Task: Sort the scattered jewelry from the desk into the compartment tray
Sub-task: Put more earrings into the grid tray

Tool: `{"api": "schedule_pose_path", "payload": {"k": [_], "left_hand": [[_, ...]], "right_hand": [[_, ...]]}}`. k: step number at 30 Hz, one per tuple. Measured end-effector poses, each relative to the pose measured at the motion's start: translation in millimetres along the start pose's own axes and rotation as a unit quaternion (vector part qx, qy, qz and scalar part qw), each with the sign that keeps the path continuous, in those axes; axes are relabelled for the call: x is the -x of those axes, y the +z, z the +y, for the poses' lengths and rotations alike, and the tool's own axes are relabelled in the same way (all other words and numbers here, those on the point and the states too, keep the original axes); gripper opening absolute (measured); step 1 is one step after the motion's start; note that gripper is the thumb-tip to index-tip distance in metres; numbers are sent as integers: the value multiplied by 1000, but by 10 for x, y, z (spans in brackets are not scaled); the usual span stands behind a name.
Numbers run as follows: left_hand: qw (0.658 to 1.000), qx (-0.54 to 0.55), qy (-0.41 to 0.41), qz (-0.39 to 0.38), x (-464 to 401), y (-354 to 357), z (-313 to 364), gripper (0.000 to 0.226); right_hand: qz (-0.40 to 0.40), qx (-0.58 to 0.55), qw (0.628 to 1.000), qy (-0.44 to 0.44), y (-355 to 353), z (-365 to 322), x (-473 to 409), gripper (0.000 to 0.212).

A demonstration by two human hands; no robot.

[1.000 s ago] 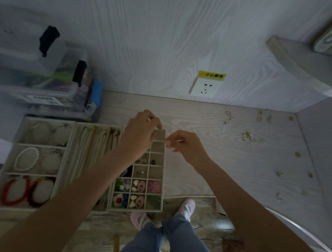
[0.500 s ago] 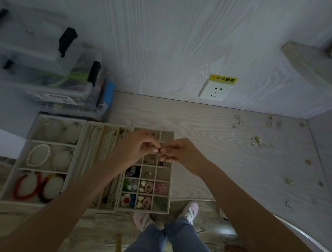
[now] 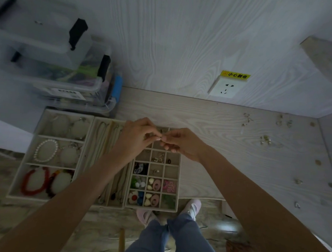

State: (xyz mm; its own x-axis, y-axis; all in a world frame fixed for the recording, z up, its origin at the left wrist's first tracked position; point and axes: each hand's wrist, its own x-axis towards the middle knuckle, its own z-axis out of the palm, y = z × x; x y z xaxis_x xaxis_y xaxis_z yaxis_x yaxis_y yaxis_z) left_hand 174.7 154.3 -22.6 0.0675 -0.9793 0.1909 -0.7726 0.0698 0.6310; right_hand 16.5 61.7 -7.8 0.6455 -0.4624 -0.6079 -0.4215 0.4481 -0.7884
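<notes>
Jewelry piece (image 3: 161,137), too small to identify, sits pinched between my left hand (image 3: 140,137) and right hand (image 3: 181,143), fingertips meeting over the upper cells of the compartment tray (image 3: 175,183) at frame centre. I judge it light, slippery and easily dropped; best held by fingertip pinch. More pieces (image 3: 265,139) lie scattered on the bench (image 3: 235,167) at right.

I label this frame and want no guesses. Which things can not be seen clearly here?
Head view only:
- The piece pinched between left hand and right hand: too small, covered by fingertips.
- Top cells of the compartment tray: hidden under both hands.
- Scattered jewelry on the desk: too small to name.
</notes>
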Motion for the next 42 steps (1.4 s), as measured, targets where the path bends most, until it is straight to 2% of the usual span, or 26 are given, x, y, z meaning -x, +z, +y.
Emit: {"api": "schedule_pose_path", "payload": {"k": [5, 10, 14, 19, 21, 23, 28, 33, 38, 42], "left_hand": [[1000, -6, -28, -6, -113, 17, -44, 13], [996, -50, -67, 21, -166, 28, 21, 11], [995, -50, -85, 8, -192, 62, -12, 12], [991, -65, -115, 26, -175, 164, -82, 11], [989, -77, -122, 28, -161, 192, -92, 12], [989, -91, -116, 27, -151, 215, -92, 13], [987, -122, -106, 13, -165, 222, -90, 11], [981, -167, -100, -16, -218, 218, -39, 2], [964, -224, -128, -71, -343, 206, 68, 12], [955, -250, -141, -74, -379, 242, 91, 12]], "right_hand": [[22, 34, 999, -22, 0, -43, -67, 16], [71, 34, 996, -31, -8, -72, -110, 20], [106, 33, 993, -26, -8, -53, -157, 19], [164, 89, 982, -25, 37, -67, -247, 13], [193, 195, 961, -35, 57, -59, -295, 8], [213, 321, 922, -47, 99, -65, -320, 9], [242, 488, 839, -17, 204, -95, -278, 17], [251, 535, 806, 27, 264, -101, -317, 19], [261, 549, 792, 57, 293, -183, -366, 14], [267, 559, 783, 53, 311, -201, -388, 15]]}}
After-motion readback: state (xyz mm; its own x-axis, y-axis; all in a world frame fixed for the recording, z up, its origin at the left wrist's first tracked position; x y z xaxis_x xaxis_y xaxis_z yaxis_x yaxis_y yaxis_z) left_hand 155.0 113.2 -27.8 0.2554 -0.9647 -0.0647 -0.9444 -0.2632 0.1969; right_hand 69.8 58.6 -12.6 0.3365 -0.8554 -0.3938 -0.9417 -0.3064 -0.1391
